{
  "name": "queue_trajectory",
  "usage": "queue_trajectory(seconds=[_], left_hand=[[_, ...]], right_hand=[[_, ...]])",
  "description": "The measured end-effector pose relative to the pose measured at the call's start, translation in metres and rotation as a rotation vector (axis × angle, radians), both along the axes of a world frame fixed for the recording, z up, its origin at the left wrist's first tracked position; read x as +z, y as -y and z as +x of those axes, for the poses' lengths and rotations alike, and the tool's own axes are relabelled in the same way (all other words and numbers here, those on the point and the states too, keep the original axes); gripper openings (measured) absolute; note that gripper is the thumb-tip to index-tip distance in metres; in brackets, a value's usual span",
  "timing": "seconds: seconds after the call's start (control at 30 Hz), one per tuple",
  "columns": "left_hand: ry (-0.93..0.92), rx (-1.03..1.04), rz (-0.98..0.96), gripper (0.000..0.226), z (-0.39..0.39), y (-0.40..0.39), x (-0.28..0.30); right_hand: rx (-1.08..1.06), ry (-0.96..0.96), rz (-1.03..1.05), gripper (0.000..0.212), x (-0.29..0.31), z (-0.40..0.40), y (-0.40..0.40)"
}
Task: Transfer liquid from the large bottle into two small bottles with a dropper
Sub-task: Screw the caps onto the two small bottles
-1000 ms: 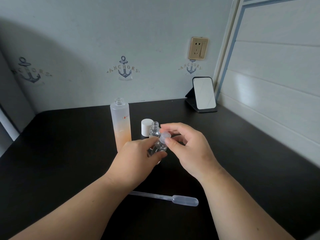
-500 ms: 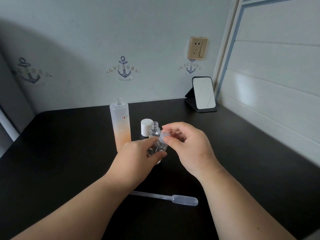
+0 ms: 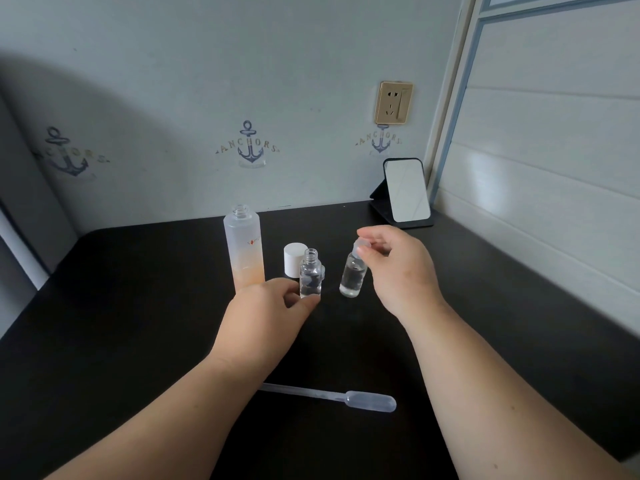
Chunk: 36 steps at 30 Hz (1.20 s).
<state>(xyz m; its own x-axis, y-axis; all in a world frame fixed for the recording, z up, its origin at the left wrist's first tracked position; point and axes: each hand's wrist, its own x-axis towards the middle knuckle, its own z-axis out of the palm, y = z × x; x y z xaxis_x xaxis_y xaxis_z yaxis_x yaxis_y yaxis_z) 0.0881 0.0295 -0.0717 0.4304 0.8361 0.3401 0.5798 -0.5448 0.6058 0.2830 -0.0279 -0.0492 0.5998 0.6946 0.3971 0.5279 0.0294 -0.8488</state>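
Note:
The large frosted bottle (image 3: 244, 251) stands uncapped at the back, with orange liquid in its lower part. Its white cap (image 3: 293, 258) stands just to the right. My left hand (image 3: 266, 317) pinches the base of a small clear bottle (image 3: 310, 275) that stands upright with its neck uncapped. My right hand (image 3: 394, 268) pinches the translucent cap on a second small clear bottle (image 3: 352, 277), which tilts slightly to the right of the first. I cannot tell whether its bottom touches the table. The plastic dropper (image 3: 346, 398) lies flat near me, between my forearms.
The black table (image 3: 138, 323) meets a wall behind and a panelled wall on the right. A small standing mirror (image 3: 407, 190) sits at the back right corner. A wall socket (image 3: 393, 102) is above it.
My right hand has moved to the right with the capped small bottle, away from my left hand. My left hand now holds the uncapped small bottle that stood behind.

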Motion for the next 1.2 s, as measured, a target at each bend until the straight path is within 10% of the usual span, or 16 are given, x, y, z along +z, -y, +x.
queue_trajectory(seconds=[1.2], left_hand=[[-0.067, 0.052, -0.164, 0.040, 0.039, -0.022, 0.007]], right_hand=[[0.050, 0.157, -0.150, 0.027, -0.002, -0.022, 0.001]])
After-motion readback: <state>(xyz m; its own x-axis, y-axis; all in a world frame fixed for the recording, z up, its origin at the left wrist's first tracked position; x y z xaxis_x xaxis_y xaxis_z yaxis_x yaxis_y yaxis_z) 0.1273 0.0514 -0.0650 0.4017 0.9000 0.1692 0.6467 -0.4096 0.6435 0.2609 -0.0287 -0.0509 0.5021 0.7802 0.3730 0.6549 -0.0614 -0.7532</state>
